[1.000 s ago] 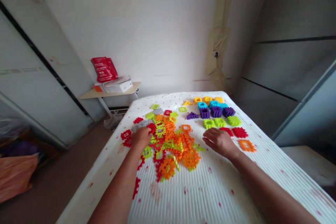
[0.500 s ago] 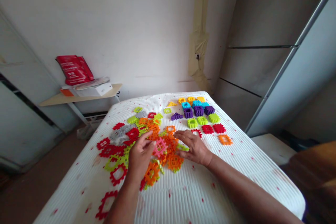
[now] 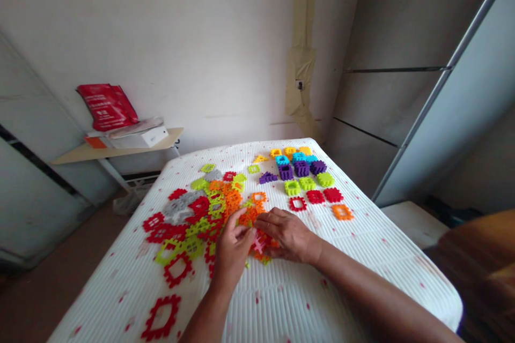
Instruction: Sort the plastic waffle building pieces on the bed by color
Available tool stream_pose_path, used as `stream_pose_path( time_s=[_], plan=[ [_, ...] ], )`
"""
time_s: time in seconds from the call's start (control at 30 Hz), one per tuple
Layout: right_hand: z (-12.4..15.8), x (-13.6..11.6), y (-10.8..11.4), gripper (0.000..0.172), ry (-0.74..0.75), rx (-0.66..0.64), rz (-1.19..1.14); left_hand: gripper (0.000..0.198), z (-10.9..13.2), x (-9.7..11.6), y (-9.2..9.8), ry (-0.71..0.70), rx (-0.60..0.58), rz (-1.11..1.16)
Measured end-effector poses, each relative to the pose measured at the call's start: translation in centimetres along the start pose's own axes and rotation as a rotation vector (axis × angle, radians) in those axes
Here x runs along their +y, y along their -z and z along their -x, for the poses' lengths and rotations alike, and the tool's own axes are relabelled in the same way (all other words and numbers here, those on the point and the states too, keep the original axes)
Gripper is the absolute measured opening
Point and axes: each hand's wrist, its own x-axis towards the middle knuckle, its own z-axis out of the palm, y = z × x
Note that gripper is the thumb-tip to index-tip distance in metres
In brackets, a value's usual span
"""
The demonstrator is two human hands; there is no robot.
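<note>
A pink window-shaped building piece [image 3: 258,244] with notched edges is between my two hands, partly covered by fingers. My left hand [image 3: 234,241] is closed, its thumb and bent fingers at the left edge of this piece. My right hand [image 3: 288,233] curls in from the right, fingers over orange pieces and thumb lower down beside the pink one; what its fingertips grip is hidden. Beneath and behind the hands lies a heap of orange notched pieces [image 3: 232,199]. Left of my left hand are red pieces [image 3: 177,269], lime-green ones [image 3: 194,246] and grey ones [image 3: 177,209].
Sorted stacks stand at the table's back right: yellow [image 3: 290,152], blue [image 3: 299,157], purple [image 3: 301,168], green [image 3: 307,183] and red [image 3: 316,196]. An orange frame piece [image 3: 342,211] lies nearer. A side shelf [image 3: 72,154] holds a white box [image 3: 139,138] and red bag [image 3: 108,107].
My left hand has moved right with the pink piece, and my right hand has closed in beside it. The hands now nearly meet over the orange pieces. The view has shifted slightly.
</note>
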Motion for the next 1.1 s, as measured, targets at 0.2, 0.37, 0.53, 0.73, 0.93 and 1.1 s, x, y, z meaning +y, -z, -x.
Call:
stream_pose_path(
  time_s=[0.2, 0.37, 0.53, 0.73, 0.93, 1.1],
  plan=[
    [1.2, 3.3, 2.3, 0.048, -0.09, 0.101, 0.076, 0.057, -0.3, -0.4, 0.8, -0.002, 0.102, 0.001],
    [5.5, 9.3, 6.5, 0.04, -0.539, 0.18, 0.318, 0.05, -1.0, -1.2, 1.8, -0.009, 0.175, -0.007],
    [7.3, 11.0, 7.5, 0.035, -0.751, -0.035, 0.354, 0.05, -1.3, -1.5, 1.7, 0.021, 0.187, -0.007],
    [6.3, 10.5, 6.5, 0.036, -0.799, -0.138, 0.369, 0.049, -1.3, -1.6, 1.9, 0.024, 0.189, -0.031],
    [6.3, 10.8, 5.9, 0.035, -0.796, -0.179, 0.396, 0.048, -1.3, -1.7, 2.1, 0.02, 0.175, -0.053],
    [6.0, 10.8, 5.5, 0.031, -0.803, -0.175, 0.408, 0.049, -1.3, -1.7, 2.0, 0.04, 0.176, -0.056]
  ],
)
